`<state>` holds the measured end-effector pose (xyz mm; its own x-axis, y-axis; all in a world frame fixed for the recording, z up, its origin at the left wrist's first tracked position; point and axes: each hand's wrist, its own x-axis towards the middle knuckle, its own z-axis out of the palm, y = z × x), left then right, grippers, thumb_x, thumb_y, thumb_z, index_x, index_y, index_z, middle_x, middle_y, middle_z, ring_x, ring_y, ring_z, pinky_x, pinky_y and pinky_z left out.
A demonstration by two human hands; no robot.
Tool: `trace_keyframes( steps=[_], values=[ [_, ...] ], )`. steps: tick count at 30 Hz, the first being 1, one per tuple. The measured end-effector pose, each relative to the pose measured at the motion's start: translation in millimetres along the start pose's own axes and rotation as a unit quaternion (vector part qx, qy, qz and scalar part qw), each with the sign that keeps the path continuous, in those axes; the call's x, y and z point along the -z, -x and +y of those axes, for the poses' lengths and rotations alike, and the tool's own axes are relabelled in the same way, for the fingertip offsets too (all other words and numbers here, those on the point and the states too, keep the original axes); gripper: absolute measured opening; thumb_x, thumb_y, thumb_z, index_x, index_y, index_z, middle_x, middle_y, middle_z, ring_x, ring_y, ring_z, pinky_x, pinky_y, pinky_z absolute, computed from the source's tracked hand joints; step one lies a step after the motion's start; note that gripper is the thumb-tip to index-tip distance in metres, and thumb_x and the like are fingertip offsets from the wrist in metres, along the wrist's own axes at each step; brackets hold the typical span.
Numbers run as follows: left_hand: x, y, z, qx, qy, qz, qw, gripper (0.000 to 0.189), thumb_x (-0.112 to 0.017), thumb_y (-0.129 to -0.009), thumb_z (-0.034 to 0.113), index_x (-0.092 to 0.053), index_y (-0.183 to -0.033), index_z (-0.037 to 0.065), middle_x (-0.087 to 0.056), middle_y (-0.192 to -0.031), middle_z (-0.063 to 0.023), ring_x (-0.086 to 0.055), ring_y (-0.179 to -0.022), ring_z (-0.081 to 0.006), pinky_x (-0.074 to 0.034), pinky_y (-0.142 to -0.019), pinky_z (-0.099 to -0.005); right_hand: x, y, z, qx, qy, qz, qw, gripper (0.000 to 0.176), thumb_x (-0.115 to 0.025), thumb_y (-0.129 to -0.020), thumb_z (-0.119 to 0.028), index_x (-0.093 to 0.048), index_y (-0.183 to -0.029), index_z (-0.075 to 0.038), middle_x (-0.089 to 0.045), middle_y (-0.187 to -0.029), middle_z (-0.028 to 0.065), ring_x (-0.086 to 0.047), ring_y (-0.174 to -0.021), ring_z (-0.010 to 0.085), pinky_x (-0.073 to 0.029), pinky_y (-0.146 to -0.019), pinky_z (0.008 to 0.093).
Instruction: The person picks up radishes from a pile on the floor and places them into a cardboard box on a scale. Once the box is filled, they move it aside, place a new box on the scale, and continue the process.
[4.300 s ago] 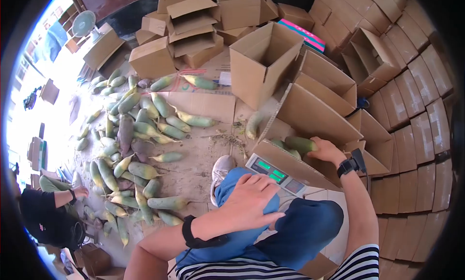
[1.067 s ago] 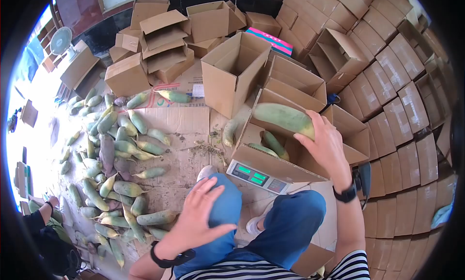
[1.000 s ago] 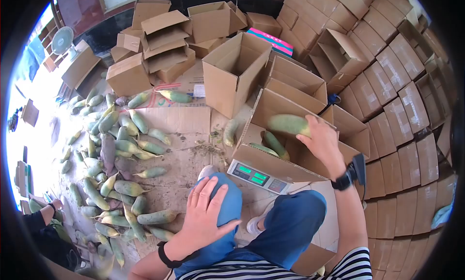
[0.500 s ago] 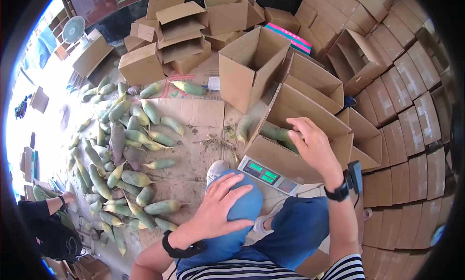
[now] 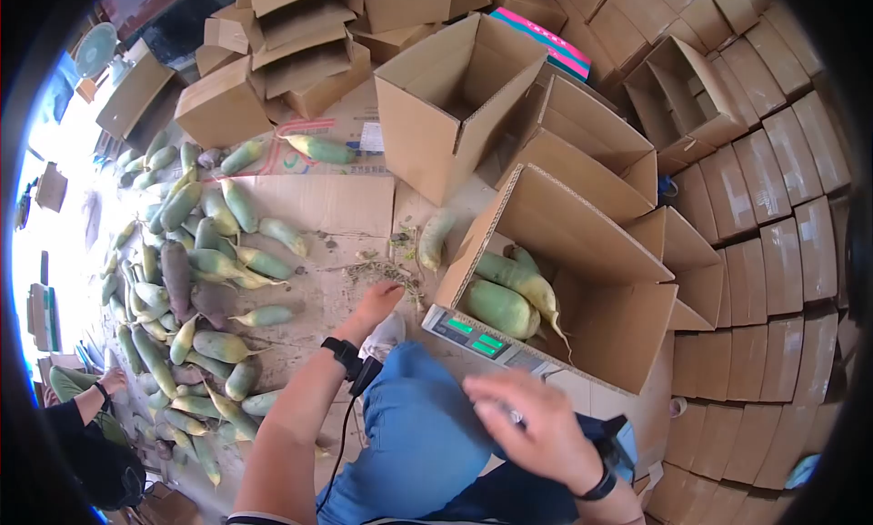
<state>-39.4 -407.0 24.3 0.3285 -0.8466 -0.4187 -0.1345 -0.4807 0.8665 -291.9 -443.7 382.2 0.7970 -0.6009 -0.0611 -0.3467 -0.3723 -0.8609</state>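
My left hand (image 5: 377,304) is stretched forward over the floor, close to dry leaf scraps (image 5: 382,270); its fingers point away and are mostly hidden behind the back of the hand. My right hand (image 5: 532,425) hovers above my knee, somewhat blurred, fingers loosely extended and apart, with no radish in it. A small shiny spot shows between its fingers, too small to name. In front of me an open cardboard box (image 5: 609,343) stands on a digital scale (image 5: 473,336) with lit green displays. Several green radishes (image 5: 500,307) lie inside it. One loose radish (image 5: 436,239) rests left of the box.
A heap of green radishes (image 5: 218,266) covers the cardboard sheet at left. Open boxes (image 5: 464,98) stand beyond the scale, and stacked cartons (image 5: 782,243) line the right side. A fan (image 5: 95,50) stands at far left. Another person's hand (image 5: 113,380) is at the lower left.
My right hand has left the radishes in the box and drawn back toward my knee. My left hand has gone from my knee forward to the floor. The camera view has shifted.
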Motion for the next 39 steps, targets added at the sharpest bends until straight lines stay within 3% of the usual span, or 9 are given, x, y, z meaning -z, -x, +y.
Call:
trace_keyframes(
  steps=[3, 7, 9, 15, 18, 20, 26, 33, 39],
  values=[
    [-27, -27, 9, 0.098, 0.050, -0.015, 0.994, 0.042, -0.057, -0.092, 0.039, -0.065, -0.117, 0.005, -0.068, -0.106, -0.0121, -0.061, -0.099, -0.0217, -0.048, -0.086, -0.0358, -6, -2, 13, 0.090, 0.058, -0.004, 0.994, 0.026, -0.068, -0.085, -0.011, -0.064, -0.109, -0.003, -0.067, -0.100, 0.0109, -0.067, -0.086, 0.0257, -0.055, -0.073, 0.0341],
    [-53, -60, 6, 0.175, 0.111, -0.062, 0.976, 0.038, -0.055, -0.096, 0.032, -0.062, -0.124, 0.007, -0.067, -0.106, -0.0049, -0.062, -0.099, -0.0163, -0.048, -0.088, -0.0287, 1, -4, 10, 0.083, 0.090, 0.050, 0.991, 0.031, -0.069, -0.078, -0.006, -0.065, -0.109, -0.002, -0.065, -0.096, 0.0119, -0.064, -0.084, 0.0272, -0.053, -0.071, 0.0344],
    [-71, -92, -36, 0.214, 0.248, -0.138, 0.935, 0.050, -0.058, -0.091, 0.051, -0.064, -0.125, 0.015, -0.066, -0.106, -0.0057, -0.059, -0.104, -0.0216, -0.044, -0.092, -0.0383, 11, -7, 10, 0.056, 0.065, 0.023, 0.996, 0.031, -0.071, -0.078, -0.007, -0.065, -0.109, -0.002, -0.065, -0.100, 0.0128, -0.065, -0.088, 0.0286, -0.054, -0.074, 0.0354],
    [-75, -98, -21, 0.215, 0.296, -0.111, 0.924, 0.025, -0.060, -0.094, 0.023, -0.064, -0.112, 0.005, -0.067, -0.093, -0.0019, -0.063, -0.090, -0.0145, -0.049, -0.082, -0.0331, 19, -9, 18, 0.080, 0.067, 0.053, 0.993, 0.033, -0.072, -0.078, -0.009, -0.065, -0.109, 0.000, -0.066, -0.102, 0.0135, -0.065, -0.088, 0.0271, -0.054, -0.076, 0.0346],
    [-45, -86, 3, 0.226, 0.375, -0.028, 0.899, 0.023, -0.057, -0.093, 0.015, -0.062, -0.112, 0.003, -0.067, -0.087, -0.0028, -0.064, -0.083, -0.0137, -0.050, -0.077, -0.0276, 21, -9, 15, 0.035, 0.105, -0.036, 0.993, 0.034, -0.071, -0.079, -0.011, -0.064, -0.110, 0.000, -0.066, -0.102, 0.0131, -0.065, -0.087, 0.0270, -0.054, -0.076, 0.0343],
    [-23, -81, 22, 0.122, 0.287, 0.004, 0.950, 0.023, -0.053, -0.092, 0.007, -0.061, -0.112, 0.001, -0.066, -0.084, -0.0040, -0.062, -0.079, -0.0132, -0.049, -0.073, -0.0251, 20, -8, 12, 0.086, 0.107, 0.024, 0.990, 0.035, -0.071, -0.079, -0.012, -0.064, -0.111, 0.000, -0.065, -0.101, 0.0130, -0.065, -0.087, 0.0268, -0.054, -0.076, 0.0341],
    [48, -27, 105, -0.092, 0.127, 0.048, 0.986, 0.017, -0.051, -0.092, 0.003, -0.061, -0.105, 0.001, -0.062, -0.080, -0.0038, -0.058, -0.073, -0.0119, -0.046, -0.069, -0.0252, 3, 2, 26, 0.110, 0.165, 0.046, 0.979, 0.033, -0.071, -0.079, -0.011, -0.065, -0.111, -0.002, -0.066, -0.102, 0.0112, -0.066, -0.088, 0.0268, -0.055, -0.075, 0.0344],
    [95, 159, 219, -0.157, 0.084, 0.132, 0.975, 0.016, -0.047, -0.093, 0.003, -0.059, -0.101, -0.001, -0.061, -0.080, -0.0067, -0.059, -0.074, -0.0134, -0.047, -0.072, -0.0270, -16, 1, 26, 0.122, 0.175, 0.102, 0.972, 0.036, -0.073, -0.078, -0.010, -0.063, -0.112, -0.002, -0.064, -0.104, 0.0120, -0.066, -0.083, 0.0268, -0.056, -0.072, 0.0343],
    [81, 251, 297, -0.308, 0.147, 0.102, 0.934, 0.012, -0.045, -0.092, -0.002, -0.056, -0.098, -0.002, -0.058, -0.078, -0.0086, -0.058, -0.071, -0.0144, -0.047, -0.068, -0.0283, -12, -16, -4, 0.150, 0.115, 0.157, 0.969, 0.073, -0.078, -0.076, -0.018, -0.043, -0.140, -0.006, -0.050, -0.134, 0.0186, -0.055, -0.115, 0.0363, -0.049, -0.094, 0.0419]
  ],
)
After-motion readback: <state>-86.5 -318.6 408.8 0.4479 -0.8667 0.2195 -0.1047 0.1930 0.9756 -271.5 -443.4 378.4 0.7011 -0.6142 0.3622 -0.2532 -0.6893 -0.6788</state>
